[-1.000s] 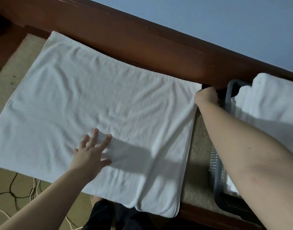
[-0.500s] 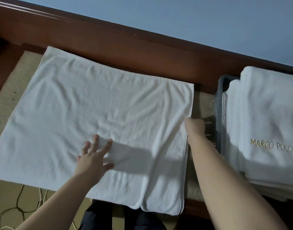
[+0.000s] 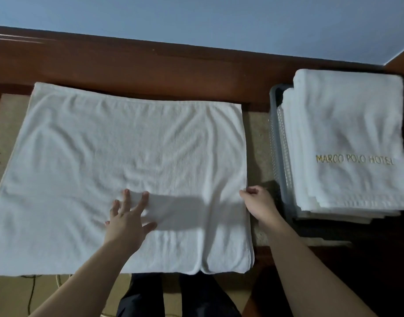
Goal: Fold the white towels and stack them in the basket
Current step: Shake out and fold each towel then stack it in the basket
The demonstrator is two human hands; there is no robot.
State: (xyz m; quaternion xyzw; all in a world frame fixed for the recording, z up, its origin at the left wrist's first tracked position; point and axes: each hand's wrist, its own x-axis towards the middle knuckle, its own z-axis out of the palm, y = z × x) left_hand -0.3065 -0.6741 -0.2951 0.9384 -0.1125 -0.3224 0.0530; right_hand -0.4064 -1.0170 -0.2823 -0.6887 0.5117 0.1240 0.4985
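The white terry-cloth towel (image 3: 128,161) lies flat at frame centre-left on the beige speckled counter (image 3: 257,143), doubled, w/ layered edges showing at its lower-right corner. Surface is soft, napped, lightly creased.

Left hand (image 3: 128,216): fingers spread, palm down on the towel's lower middle, prob. to pin the cloth so it cannot slide.

Right hand (image 3: 257,202): fingertips pinch the towel's right edge at mid-height, apparently ready to carry that edge over for the next fold.

At frame right, a grey perforated plastic basket (image 3: 274,124) holds a stack of folded white towels (image 3: 347,138); the top one bears gold embroidered lettering. Dark red-brown wooden ledge (image 3: 150,65) runs behind.
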